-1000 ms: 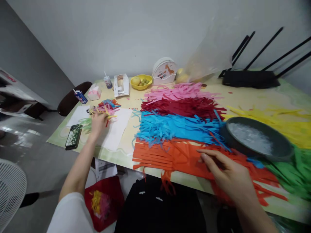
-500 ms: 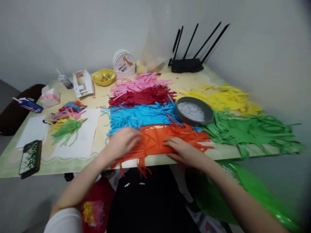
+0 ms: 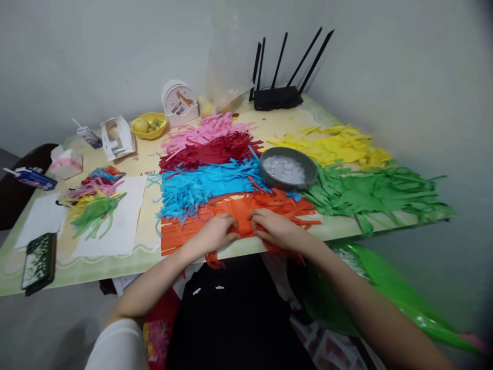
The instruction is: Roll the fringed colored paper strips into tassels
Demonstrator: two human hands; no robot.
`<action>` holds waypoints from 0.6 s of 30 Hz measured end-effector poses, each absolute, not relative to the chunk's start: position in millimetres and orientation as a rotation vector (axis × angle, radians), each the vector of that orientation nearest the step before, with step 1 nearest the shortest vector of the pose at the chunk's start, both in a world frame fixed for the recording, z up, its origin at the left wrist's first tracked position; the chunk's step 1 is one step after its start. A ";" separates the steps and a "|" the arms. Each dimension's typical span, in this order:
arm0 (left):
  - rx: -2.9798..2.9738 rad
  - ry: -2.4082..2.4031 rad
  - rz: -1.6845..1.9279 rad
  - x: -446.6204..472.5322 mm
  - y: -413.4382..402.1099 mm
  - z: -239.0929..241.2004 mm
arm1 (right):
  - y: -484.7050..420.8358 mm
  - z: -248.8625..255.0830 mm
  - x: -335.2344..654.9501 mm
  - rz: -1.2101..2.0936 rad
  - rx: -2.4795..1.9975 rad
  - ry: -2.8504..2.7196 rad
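Note:
An orange fringed sheet [image 3: 241, 209], with strips at both ends, lies along the near table edge. My left hand [image 3: 219, 232] is closed on its near edge, thumb and fingers pinching it. A short way to the right, my right hand [image 3: 275, 228] pinches the same edge, fingers curled. Just behind lies a pile of blue fringed sheets [image 3: 227, 180], then dark red fringed sheets [image 3: 211, 152] and pink ones [image 3: 210, 129]. A grey bowl [image 3: 288, 180] of small clear plastic pieces stands beyond my right hand.
Green fringed sheets [image 3: 377, 190] and yellow ones [image 3: 335, 146] spread to the right. A black router [image 3: 278, 98] stands at the back. Left are a multicoloured tassel bundle [image 3: 96, 205] on white paper, a phone [image 3: 39, 262], drink cartons and a fruit bowl [image 3: 149, 134]. A green bag [image 3: 377, 288] hangs below.
My left hand has moved right, from the sheet's left fringe to its near edge by the middle. My right hand has closed on that edge. The view has shifted a little.

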State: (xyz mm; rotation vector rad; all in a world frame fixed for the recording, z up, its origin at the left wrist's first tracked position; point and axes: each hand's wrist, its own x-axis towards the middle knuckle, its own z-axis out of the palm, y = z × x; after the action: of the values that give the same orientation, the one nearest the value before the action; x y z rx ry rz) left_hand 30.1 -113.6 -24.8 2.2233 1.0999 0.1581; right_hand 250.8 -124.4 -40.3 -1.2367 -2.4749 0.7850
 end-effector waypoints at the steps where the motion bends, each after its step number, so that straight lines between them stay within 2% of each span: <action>1: 2.210 1.099 0.164 30.5 -112.6 -23.9 | -124.5 -41.0 251.3 0.790 -1.234 -2.472; 12: 2.185 1.101 0.188 30.4 -106.3 -25.2 | -122.9 -35.6 255.1 0.811 -1.265 -2.476; 18: 2.142 1.299 0.383 33.0 -117.0 -24.4 | -167.1 -29.5 226.2 0.599 -1.285 -2.290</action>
State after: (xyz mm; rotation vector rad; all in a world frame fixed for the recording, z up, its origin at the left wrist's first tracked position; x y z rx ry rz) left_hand 33.0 -117.0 -24.4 2.1424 1.2993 0.3830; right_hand 226.2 -167.1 -29.5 -1.2855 -2.2903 0.5994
